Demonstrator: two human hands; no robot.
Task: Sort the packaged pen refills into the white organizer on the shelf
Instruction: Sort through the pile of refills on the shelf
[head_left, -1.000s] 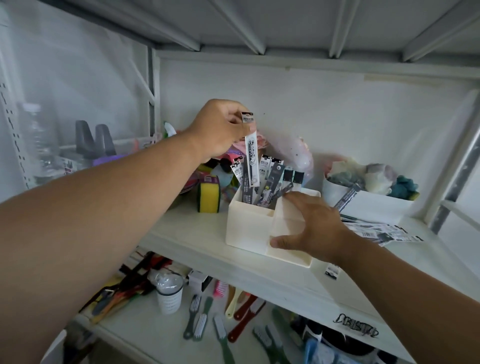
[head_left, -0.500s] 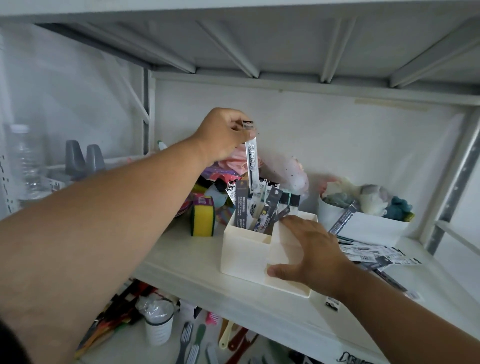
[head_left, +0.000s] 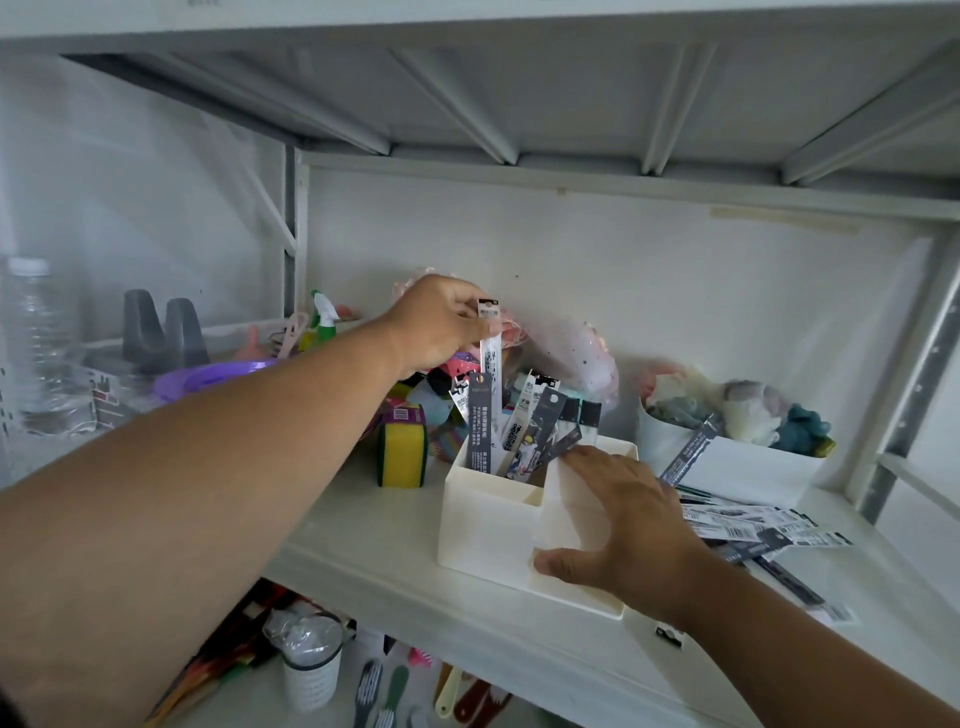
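Note:
A white organizer (head_left: 483, 525) stands on the shelf with several packaged refills (head_left: 524, 426) upright in its tall back compartment. My left hand (head_left: 439, 327) pinches the top of a white packaged refill (head_left: 490, 353), which hangs straight down into that compartment. My right hand (head_left: 618, 525) lies flat over the organizer's low front compartment, fingers spread and thumb at its front wall. A loose pile of packaged refills (head_left: 763, 530) lies on the shelf to the right of the organizer.
A yellow-green sponge (head_left: 402, 449) stands left of the organizer, colourful clutter behind it. A white bin (head_left: 737, 467) with soft toys sits at the back right, one refill pack leaning on it. A water bottle (head_left: 36, 343) is far left. Brushes lie on the shelf below.
My left hand has lowered the white refill a little deeper into the back compartment. My right hand has stayed on the organizer. The camera has tilted upward.

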